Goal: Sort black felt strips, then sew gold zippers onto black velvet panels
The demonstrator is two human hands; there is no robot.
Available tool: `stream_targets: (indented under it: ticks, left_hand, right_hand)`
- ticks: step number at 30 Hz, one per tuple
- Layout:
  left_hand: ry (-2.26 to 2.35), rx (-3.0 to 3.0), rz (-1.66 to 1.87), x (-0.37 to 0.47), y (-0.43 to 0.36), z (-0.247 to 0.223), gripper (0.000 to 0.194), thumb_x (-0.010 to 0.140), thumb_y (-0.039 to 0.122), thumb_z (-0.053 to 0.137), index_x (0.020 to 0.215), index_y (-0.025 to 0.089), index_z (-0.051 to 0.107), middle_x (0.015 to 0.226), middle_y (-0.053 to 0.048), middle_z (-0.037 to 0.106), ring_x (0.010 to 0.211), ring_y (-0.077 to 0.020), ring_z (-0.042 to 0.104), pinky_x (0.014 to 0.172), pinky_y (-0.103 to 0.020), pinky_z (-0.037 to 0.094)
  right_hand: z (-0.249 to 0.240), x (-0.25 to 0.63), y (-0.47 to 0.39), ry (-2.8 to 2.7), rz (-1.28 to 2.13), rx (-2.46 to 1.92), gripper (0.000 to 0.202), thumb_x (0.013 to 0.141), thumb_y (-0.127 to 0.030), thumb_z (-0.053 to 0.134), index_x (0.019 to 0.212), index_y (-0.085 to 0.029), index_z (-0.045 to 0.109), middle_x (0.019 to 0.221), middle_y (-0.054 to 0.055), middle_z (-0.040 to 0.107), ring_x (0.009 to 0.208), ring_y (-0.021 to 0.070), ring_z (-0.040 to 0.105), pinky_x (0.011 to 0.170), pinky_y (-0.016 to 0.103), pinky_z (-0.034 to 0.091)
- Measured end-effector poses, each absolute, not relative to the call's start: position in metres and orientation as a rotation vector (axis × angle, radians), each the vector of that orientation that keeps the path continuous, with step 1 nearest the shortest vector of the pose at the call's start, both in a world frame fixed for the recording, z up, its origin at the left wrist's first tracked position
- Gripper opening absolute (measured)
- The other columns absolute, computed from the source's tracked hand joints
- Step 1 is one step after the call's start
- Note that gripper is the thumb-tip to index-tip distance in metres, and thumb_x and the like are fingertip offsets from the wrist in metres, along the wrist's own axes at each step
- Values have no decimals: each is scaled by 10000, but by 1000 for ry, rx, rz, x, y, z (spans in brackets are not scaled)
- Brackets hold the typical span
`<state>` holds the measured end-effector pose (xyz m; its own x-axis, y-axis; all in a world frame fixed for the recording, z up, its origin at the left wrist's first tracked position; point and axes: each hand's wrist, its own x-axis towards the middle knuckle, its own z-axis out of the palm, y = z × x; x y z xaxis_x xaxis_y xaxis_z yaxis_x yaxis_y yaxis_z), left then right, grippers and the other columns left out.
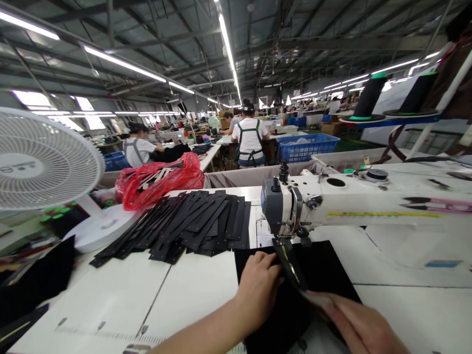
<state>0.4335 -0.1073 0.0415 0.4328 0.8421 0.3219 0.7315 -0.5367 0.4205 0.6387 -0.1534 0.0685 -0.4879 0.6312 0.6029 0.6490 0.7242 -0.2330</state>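
Observation:
A black fabric panel (pixel 332 265) lies flat on the white sewing table, under the head of a sewing machine (pixel 275 206). A black zipper strip with gold-coloured teeth (pixel 291 265) runs over it from the needle area towards me. On the left part of the panel, my left hand (pixel 260 285) is closed, its bent fingers at the fabric close beside the strip; its thumb is mostly hidden. Nearer to me, my right hand (pixel 357 317) pinches the near end of the zipper strip, lifting it a little off the panel.
Black punched strips (pixel 206 221) lie heaped left of the machine. Behind them sits a red plastic bag (pixel 158 179); a white fan (pixel 44 162) stands at the left. Pink-handled snips (pixel 435 203) rest on the machine arm. Thread cones (pixel 368 98) stand at right. Co-workers sit beyond.

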Motion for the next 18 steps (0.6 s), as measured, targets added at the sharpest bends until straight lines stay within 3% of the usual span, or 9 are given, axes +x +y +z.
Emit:
stream_targets:
  ticks: [2, 4, 9, 13, 16, 18]
  left_hand:
    - [1253, 2252, 792, 449, -107, 44, 203, 795, 139, 574, 987, 179, 625, 1040, -61, 656, 941, -220, 588, 820, -372, 511]
    - [1144, 2091, 861, 457, -103, 46, 212, 831, 123, 510, 997, 194, 621, 951, -26, 681, 856, -175, 621, 754, -298, 526]
    - [1308, 2247, 1212, 442, -89, 51, 200, 807, 193, 600, 1007, 183, 592, 956, -49, 649, 891, -201, 586, 790, -351, 491]
    - [1188, 2511, 1217, 442, -78, 50, 221, 812, 263, 614, 1021, 194, 594, 976, -59, 640, 914, -202, 579, 786, -349, 487]
    - [1130, 2540, 1242, 448, -74, 46, 129, 839, 212, 561, 946, 200, 632, 878, -38, 670, 830, -170, 604, 739, -306, 501]
    - [1136, 2498, 1298, 450, -73, 44, 147, 828, 149, 538, 909, 203, 648, 841, -32, 675, 799, -158, 608, 716, -287, 506]
  right_hand:
    - [93, 639, -140, -2104, 63, -1075, 274, 934, -238, 357, 761, -223, 569, 604, -6, 632, 506, 136, 604, 467, 204, 471]
    - [112, 641, -124, -2104, 52, -1100, 306, 934, -288, 380, 660, -229, 504, 520, -24, 556, 441, 128, 546, 424, 228, 410]
    - [121, 642, -101, -2177, -16, -1012, 267, 936, -298, 373, 707, -231, 492, 544, -33, 539, 444, 122, 524, 432, 251, 367]
    - [121, 642, -105, -2208, -38, -940, 235, 929, -266, 385, 730, -233, 506, 575, -23, 557, 478, 134, 545, 451, 260, 400]
    - [113, 637, -127, -2162, -208, -881, 144, 900, -217, 436, 909, -233, 579, 811, 36, 668, 723, 193, 637, 646, 310, 499]
    - [94, 622, -149, -2124, -322, -874, 248, 870, -185, 470, 1076, -263, 584, 1033, 56, 669, 940, 249, 620, 844, 407, 474]
